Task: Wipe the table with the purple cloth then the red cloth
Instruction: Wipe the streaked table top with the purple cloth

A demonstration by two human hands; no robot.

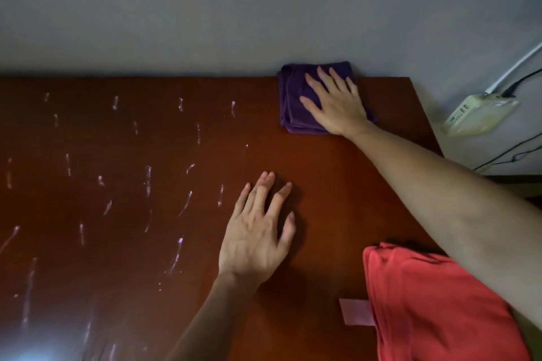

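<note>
A folded purple cloth (293, 102) lies at the far right of the reddish-brown table (146, 155), against the wall. My right hand (334, 102) rests flat on top of it, fingers spread, pressing it down. My left hand (258, 231) lies flat on the bare wood near the middle of the table, fingers apart, holding nothing. A folded red cloth (434, 308) sits at the near right corner, partly under my right forearm. Several whitish streaks (148, 182) mark the left half of the table.
A grey wall (205, 9) runs along the table's far edge. Off the right edge, a cream power strip (478, 114) with white and black cables hangs by the wall. A small pale pink tag (356, 312) pokes out beside the red cloth.
</note>
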